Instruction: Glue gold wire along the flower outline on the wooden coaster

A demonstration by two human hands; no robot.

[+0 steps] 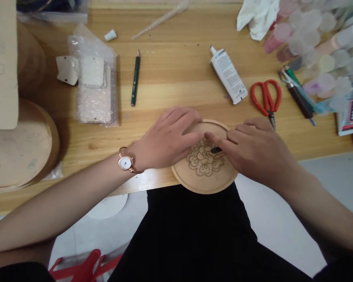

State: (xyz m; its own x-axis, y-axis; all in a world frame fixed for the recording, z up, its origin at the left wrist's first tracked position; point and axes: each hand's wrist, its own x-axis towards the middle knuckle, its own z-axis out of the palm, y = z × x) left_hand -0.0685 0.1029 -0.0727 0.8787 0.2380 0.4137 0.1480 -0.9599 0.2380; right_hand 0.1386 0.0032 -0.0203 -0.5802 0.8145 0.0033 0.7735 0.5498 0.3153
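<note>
Resting left hand (167, 139) open on a round wooden disc (206, 182), dark flower outline on it, at the table's (170, 90) near edge. Right hand (254, 150) curved over a small dark object (216, 150): grip on it cannot be told — red scissors (266, 98) beyond.

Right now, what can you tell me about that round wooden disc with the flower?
The round wooden disc is pale, with a raised rim and a dark-outlined flower at its centre. It lies flat at the front edge of the wooden table, apparently overhanging it. The left hand rests on its upper left; the fingers of the right hand lie over the flower beside a small dark object.
</note>
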